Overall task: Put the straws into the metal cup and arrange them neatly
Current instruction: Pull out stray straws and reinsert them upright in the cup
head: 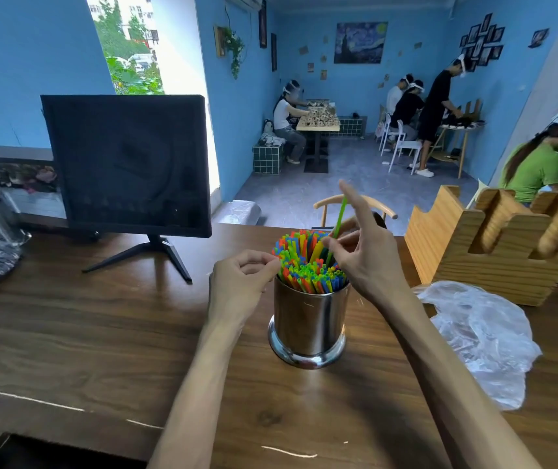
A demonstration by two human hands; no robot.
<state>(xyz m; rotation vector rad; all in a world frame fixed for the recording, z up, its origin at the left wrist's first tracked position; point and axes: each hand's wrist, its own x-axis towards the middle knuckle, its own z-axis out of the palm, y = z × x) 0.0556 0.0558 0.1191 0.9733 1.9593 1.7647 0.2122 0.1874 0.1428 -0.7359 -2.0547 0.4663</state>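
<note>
A shiny metal cup (308,323) stands on the wooden table (84,333), packed with several upright straws (304,265) in green, yellow, orange and blue. My right hand (362,252) pinches one green straw (339,216) that sticks up higher than the rest at the cup's far right side; its index finger points upward. My left hand (237,286) hovers at the cup's left rim with fingers curled, fingertips touching the outer straws; whether it pinches one I cannot tell.
A dark monitor (125,164) on a stand sits at the back left. A wooden holder (494,252) stands at the right, with a crumpled clear plastic bag (480,343) in front of it. People work at tables in the room beyond.
</note>
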